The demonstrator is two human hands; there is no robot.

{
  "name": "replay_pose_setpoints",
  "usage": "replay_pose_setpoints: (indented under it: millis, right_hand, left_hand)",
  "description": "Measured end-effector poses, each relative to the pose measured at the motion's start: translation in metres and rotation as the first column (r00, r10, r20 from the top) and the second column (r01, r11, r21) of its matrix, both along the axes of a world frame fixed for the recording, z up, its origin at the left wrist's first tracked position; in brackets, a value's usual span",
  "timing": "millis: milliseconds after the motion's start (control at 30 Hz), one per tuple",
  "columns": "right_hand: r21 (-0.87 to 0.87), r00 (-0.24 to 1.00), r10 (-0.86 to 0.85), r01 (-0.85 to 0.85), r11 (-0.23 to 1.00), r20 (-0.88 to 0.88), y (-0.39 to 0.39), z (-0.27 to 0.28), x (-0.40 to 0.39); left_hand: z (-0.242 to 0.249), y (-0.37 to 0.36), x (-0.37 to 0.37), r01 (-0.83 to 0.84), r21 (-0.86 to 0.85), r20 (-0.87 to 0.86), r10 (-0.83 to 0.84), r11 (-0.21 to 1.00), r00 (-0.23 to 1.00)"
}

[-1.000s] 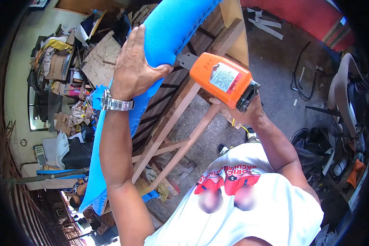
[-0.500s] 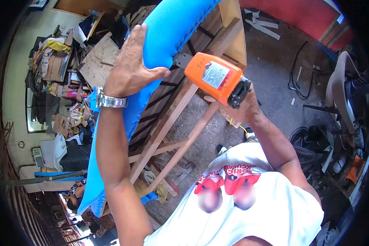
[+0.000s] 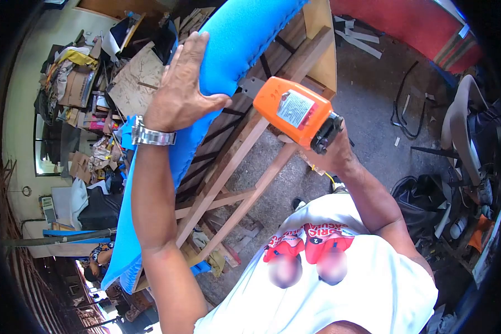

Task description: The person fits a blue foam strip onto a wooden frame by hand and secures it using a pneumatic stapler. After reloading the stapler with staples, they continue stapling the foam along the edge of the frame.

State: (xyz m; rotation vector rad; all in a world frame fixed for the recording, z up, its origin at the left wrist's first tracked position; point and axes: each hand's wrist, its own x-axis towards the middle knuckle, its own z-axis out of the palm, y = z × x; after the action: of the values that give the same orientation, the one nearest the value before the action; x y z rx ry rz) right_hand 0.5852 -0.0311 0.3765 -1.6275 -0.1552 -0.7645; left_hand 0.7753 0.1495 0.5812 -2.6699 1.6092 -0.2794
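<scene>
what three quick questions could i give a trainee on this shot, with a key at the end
1. Multiple choice: what is the main body colour of the tool held in the right hand?
A green
B orange
C purple

2. True or false: a watch with a metal band sits at the wrist of the left hand.

3. Short answer: what does that left hand lie against, with its fingers outstretched?

Key: 1 B; 2 true; 3 the blue padded piece.
</scene>
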Motion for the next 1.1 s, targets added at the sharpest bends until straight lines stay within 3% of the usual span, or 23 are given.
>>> replay_pose_setpoints:
  millis: [100, 200, 300, 400, 533, 567, 733, 833, 933, 1033, 1100]
  right_hand:
    - [-0.168, 0.998, -0.068, 0.068, 0.983, 0.007, 0.001, 0.015, -0.013]
    - [-0.15, 0.998, -0.058, 0.054, 0.987, -0.022, 0.004, 0.024, -0.013]
    - [-0.13, 0.991, -0.061, 0.045, 0.991, -0.123, 0.008, 0.026, -0.01]
    - [-0.143, 0.995, -0.044, 0.031, 0.989, -0.091, 0.005, 0.024, -0.012]
    - [-0.233, 0.998, -0.054, 0.058, 0.971, 0.023, 0.005, 0.028, -0.02]
    - [-0.269, 0.997, -0.066, 0.076, 0.96, 0.048, 0.006, 0.029, -0.022]
    - [-0.135, 0.995, -0.003, -0.01, 0.991, -0.098, 0.018, 0.031, -0.016]
    - [-0.165, 0.992, -0.022, 0.001, 0.986, -0.124, 0.018, 0.035, -0.019]
    - [-0.184, 0.997, -0.002, -0.012, 0.983, -0.073, 0.014, 0.033, -0.019]
    - [-0.171, 0.998, 0.048, -0.056, 0.984, -0.049, 0.018, 0.029, -0.025]
    - [-0.159, 0.994, 0.085, -0.096, 0.983, -0.073, 0.022, 0.031, -0.026]
  left_hand:
    - [-0.003, -0.004, -0.006, -0.035, -0.004, 0.043, 0.035, 0.999, 0.998]
    - [-0.004, -0.005, -0.009, -0.07, -0.012, 0.055, 0.07, 0.998, 0.996]
    - [-0.005, 0.003, 0.0, 0.039, -0.044, 0.04, -0.037, 0.998, 0.999]
    - [0.005, 0.014, 0.009, 0.093, -0.031, -0.158, -0.097, 0.995, 0.983]
    - [-0.004, 0.007, -0.014, -0.053, -0.008, 0.043, 0.053, 0.999, 0.998]
    - [-0.005, 0.007, -0.013, -0.027, -0.025, 0.044, 0.028, 0.999, 0.999]
    - [-0.006, 0.014, -0.008, 0.066, -0.07, 0.03, -0.064, 0.995, 0.997]
    - [0.017, 0.025, 0.0, 0.046, -0.026, -0.262, -0.052, 0.999, 0.964]
    - [0.028, 0.034, 0.011, -0.001, -0.206, -0.637, -0.133, 0.978, 0.759]
    - [0.019, 0.04, 0.017, -0.139, -0.385, -0.732, -0.21, 0.913, 0.648]
    - [0.017, 0.039, 0.018, -0.084, -0.398, -0.672, -0.228, 0.913, 0.704]
